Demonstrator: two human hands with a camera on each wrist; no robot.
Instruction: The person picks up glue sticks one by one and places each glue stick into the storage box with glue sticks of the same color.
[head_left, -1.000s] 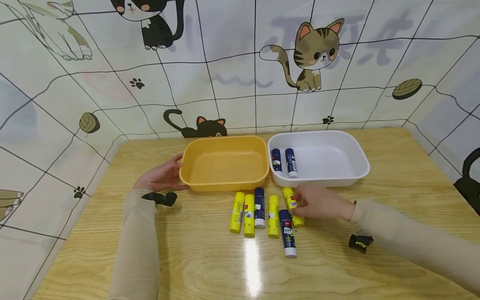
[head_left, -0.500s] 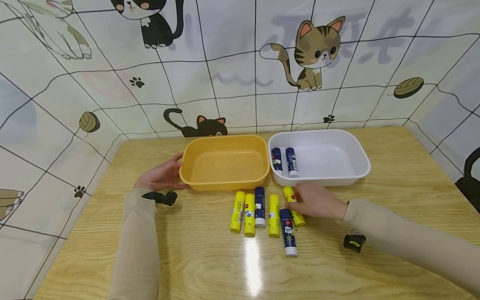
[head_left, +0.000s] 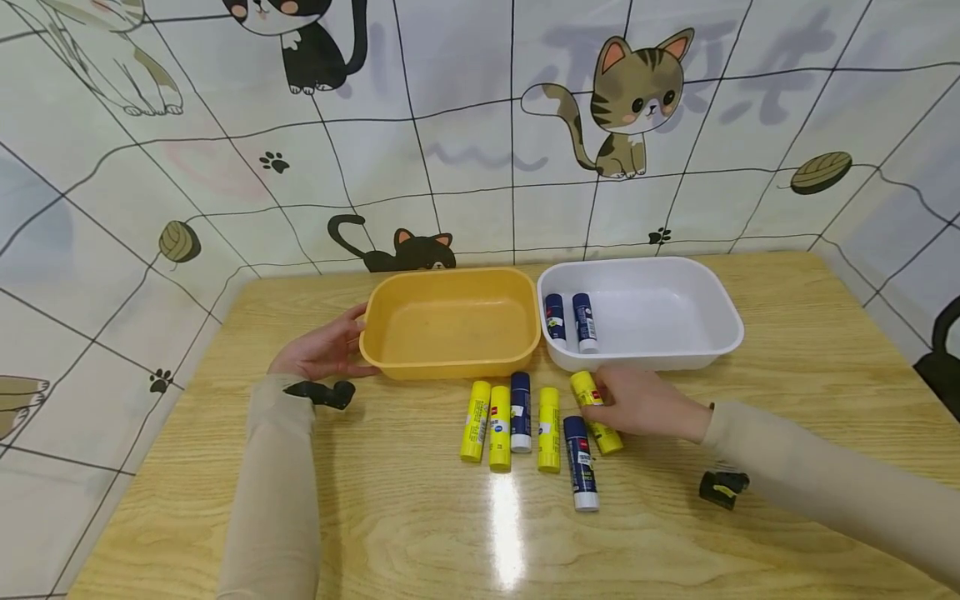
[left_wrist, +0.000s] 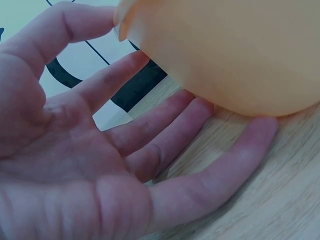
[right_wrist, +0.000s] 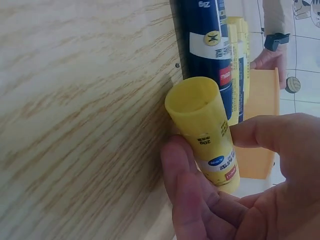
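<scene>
My right hand [head_left: 645,402] pinches a yellow glue stick [right_wrist: 210,145] between thumb and fingers, and the stick slants just in front of the white tub [head_left: 660,317]. Close beside it lies a dark blue glue stick [head_left: 581,462] with a white end. My left hand [head_left: 321,346] is at the left end of the yellow-orange tub [head_left: 450,368]. In the left wrist view its fingers are spread, with fingertips against the tub's wall [left_wrist: 225,55] and lower edge. Further left on the table, yellow glue sticks [head_left: 474,421] and another blue one [head_left: 521,412] lie in a loose row.
Two blue glue sticks [head_left: 585,323] lie in the left part of the white tub. Both tubs stand side by side at the back of the wooden table [head_left: 405,517], before a cat-patterned wall covering [head_left: 465,167].
The yellow glue stick in my right hand has turned slightly, its lower end swinging right. The blue stick beside it has shifted a little right. My left hand stays at the yellow-orange tub.
</scene>
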